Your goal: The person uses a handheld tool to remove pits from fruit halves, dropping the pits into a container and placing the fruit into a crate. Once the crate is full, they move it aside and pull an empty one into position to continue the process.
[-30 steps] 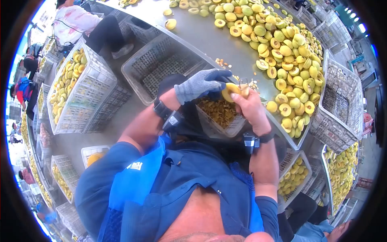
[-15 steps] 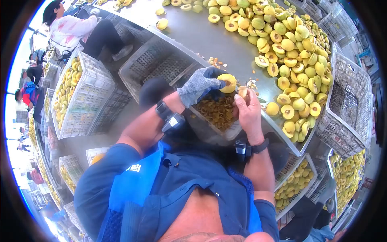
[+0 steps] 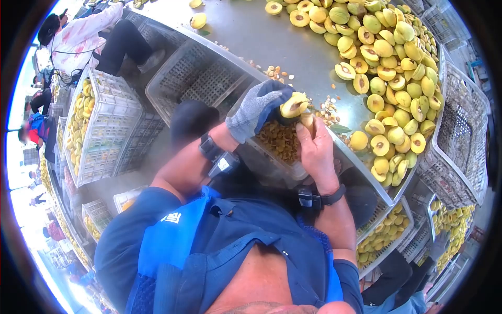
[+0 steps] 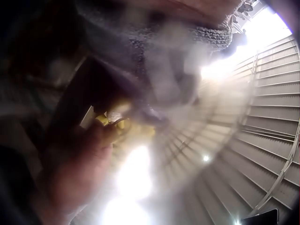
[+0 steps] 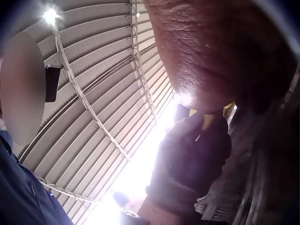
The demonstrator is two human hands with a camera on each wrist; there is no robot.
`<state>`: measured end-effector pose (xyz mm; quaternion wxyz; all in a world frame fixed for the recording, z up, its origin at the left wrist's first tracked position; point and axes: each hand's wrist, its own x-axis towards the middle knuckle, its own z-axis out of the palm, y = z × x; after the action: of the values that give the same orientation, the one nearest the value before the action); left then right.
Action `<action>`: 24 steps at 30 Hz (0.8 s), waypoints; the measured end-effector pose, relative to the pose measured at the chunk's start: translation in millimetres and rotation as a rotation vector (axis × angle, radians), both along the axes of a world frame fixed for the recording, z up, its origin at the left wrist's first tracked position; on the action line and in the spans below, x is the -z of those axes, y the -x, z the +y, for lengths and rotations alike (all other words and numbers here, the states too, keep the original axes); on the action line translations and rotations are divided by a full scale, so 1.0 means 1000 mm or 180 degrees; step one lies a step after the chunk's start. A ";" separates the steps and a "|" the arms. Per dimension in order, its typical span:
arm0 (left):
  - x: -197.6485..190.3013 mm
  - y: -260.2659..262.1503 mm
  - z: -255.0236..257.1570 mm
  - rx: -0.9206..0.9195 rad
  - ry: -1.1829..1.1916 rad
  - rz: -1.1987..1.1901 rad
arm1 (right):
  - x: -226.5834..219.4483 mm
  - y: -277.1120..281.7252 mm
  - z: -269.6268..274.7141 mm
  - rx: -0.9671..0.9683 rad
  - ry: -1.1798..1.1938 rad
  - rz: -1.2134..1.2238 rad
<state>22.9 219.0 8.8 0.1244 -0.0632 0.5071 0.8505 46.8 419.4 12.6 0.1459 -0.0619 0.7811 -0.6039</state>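
Note:
My gloved left hand (image 3: 253,112), in a grey knit glove with dark coated fingers, grips a yellow peach half (image 3: 294,104) in the head view. Its upturned surface looks uneven and partly cut. Close against the fruit, my bare right hand (image 3: 317,149) pinches a small tool with a pale, wood-like handle (image 3: 307,122); the tool's tip is hidden at the fruit. Below both hands, a crate holds brown-yellow scraps (image 3: 281,144). In the left wrist view the glove (image 4: 154,70) and fruit are blurred; the right wrist view shows the dark gloved hand (image 5: 192,154) beneath my right palm.
A metal table (image 3: 246,31) bears a large heap of halved yellow peaches (image 3: 387,68) and small loose pits (image 3: 327,110). An empty-looking crate (image 3: 183,73) stands left of my knees, another crate (image 3: 460,136) at right. Stacked crates of fruit (image 3: 110,131) and a seated person (image 3: 86,39) are further left.
The peach half has turned from its smooth yellow side to an uneven cut surface. My right hand drew slightly away, then came back against it with the tool. The head view has shifted slightly.

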 end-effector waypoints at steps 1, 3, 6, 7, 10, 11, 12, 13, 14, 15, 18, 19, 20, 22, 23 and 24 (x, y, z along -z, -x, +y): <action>0.003 0.000 0.000 -0.0091 -0.0120 -0.0057 | 0.000 0.001 0.001 0.0000 0.0000 -0.0005; 0.006 -0.002 0.002 -0.0187 -0.0245 -0.0120 | 0.001 0.001 0.002 -0.0122 -0.0257 0.0184; -0.006 -0.006 0.004 -0.0181 -0.0029 0.0056 | 0.002 0.002 -0.001 -0.0239 -0.0011 0.0552; -0.012 -0.007 0.004 -0.0146 0.0039 0.0041 | -0.001 0.002 -0.001 -0.0242 -0.0009 0.0556; -0.012 -0.010 0.004 -0.0106 0.0082 0.0045 | -0.011 -0.002 -0.003 -0.0263 -0.0297 0.0095; -0.009 -0.010 0.004 -0.0097 0.0055 0.0064 | -0.012 -0.003 -0.004 -0.0232 -0.0353 0.0141; -0.006 -0.010 0.005 -0.0087 0.0059 0.0060 | -0.012 -0.005 -0.005 -0.0199 -0.0407 0.0183; -0.003 -0.010 0.005 -0.0120 0.0161 0.0140 | -0.010 -0.005 -0.004 -0.0190 -0.0403 0.0177; -0.001 -0.010 0.005 -0.0154 0.0263 0.0222 | -0.005 -0.005 -0.003 -0.0244 -0.0175 -0.0031; -0.001 -0.011 0.006 -0.0142 0.0271 0.0220 | -0.001 -0.006 -0.002 -0.0294 0.0057 -0.0236; 0.000 -0.013 0.009 -0.0159 0.0818 0.0175 | 0.005 -0.008 -0.006 -0.0476 0.0451 -0.0690; 0.004 -0.013 0.012 -0.0240 0.0853 0.0297 | 0.003 -0.008 -0.006 -0.0472 0.0458 -0.0689; 0.006 -0.012 0.015 -0.0322 0.0887 0.0423 | -0.001 -0.008 -0.006 -0.0459 0.0685 -0.1117; 0.005 -0.008 0.016 -0.0309 0.0971 0.0458 | -0.011 -0.005 -0.004 -0.0449 0.0930 -0.1556; 0.003 -0.008 0.016 -0.0288 0.1048 0.0483 | -0.017 -0.004 -0.001 -0.0442 0.1199 -0.1823; 0.001 -0.007 0.017 -0.0272 0.1058 0.0482 | -0.020 -0.003 0.002 -0.0430 0.1470 -0.2072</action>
<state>30.0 235.6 7.7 0.0375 -0.0403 0.6454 0.7618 49.9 421.2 32.3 0.4072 0.0502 0.5321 -0.7406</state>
